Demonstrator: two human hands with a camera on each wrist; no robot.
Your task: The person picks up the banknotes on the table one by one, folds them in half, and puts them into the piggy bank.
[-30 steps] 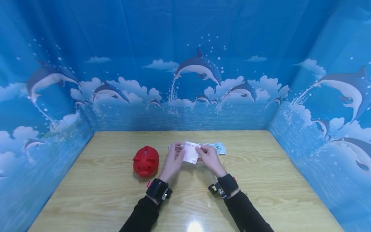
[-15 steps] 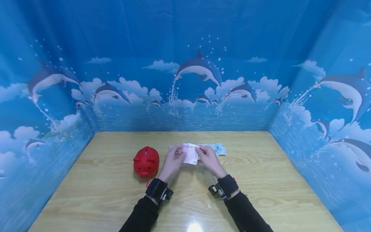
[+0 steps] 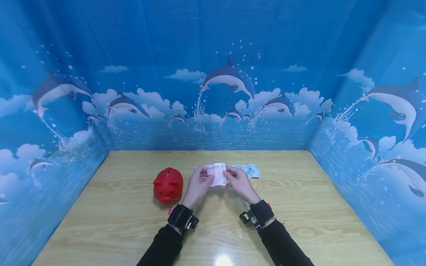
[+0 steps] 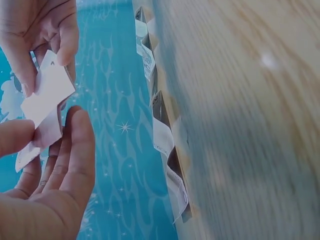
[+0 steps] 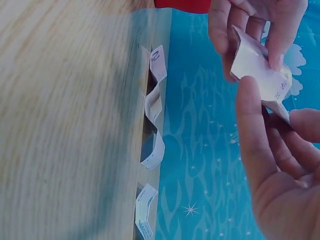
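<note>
A creased pale pink banknote [image 3: 216, 173] is held up over the far middle of the table. My left hand [image 3: 198, 183] pinches its left side between thumb and fingers. On the other side my right hand [image 3: 241, 182] pinches its right edge. Both wrist views show the note bent along folds; in the right wrist view its printed face [image 5: 267, 75] is turned partly to the camera. Behind the hands, a zigzag-creased pinkish banknote [image 5: 157, 65] stands on the table, mostly hidden in the head view. A creased greenish banknote [image 3: 252, 170] lies right of it.
A red piggy bank [image 3: 168, 186] with a slot in its top stands just left of my left hand, facing me. The wooden table [image 3: 309, 214] is bordered by a blue dolphin-print curtain [image 3: 213, 133] at the back and sides.
The held banknote has shifted slightly left and its tilt has levelled out between my fingers. Both hands stay almost in place; the piggy bank and the other banknotes have not moved.
</note>
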